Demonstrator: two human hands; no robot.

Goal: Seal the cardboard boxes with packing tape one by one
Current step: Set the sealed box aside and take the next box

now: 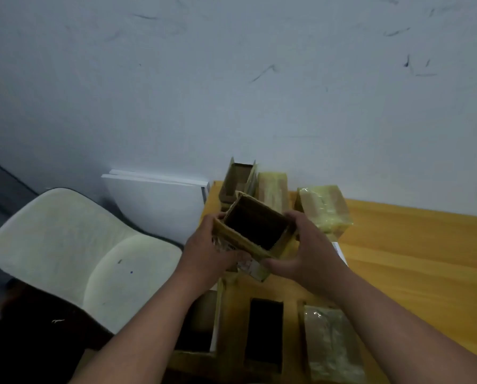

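Note:
I hold a small open cardboard box (252,225) above the left end of the wooden table (414,259), its dark inside facing me and its flaps spread. My left hand (207,253) grips its left side and bottom. On the box's right side sits my right hand (303,245), thumb under the near flap. No roll of packing tape is visible.
Two taped boxes (324,209) and one open box (237,180) stand at the table's far edge. Two open boxes (265,333) and a taped one (331,345) lie near me. A pale chair (71,250) and white boards (157,200) stand left of the table, against the wall.

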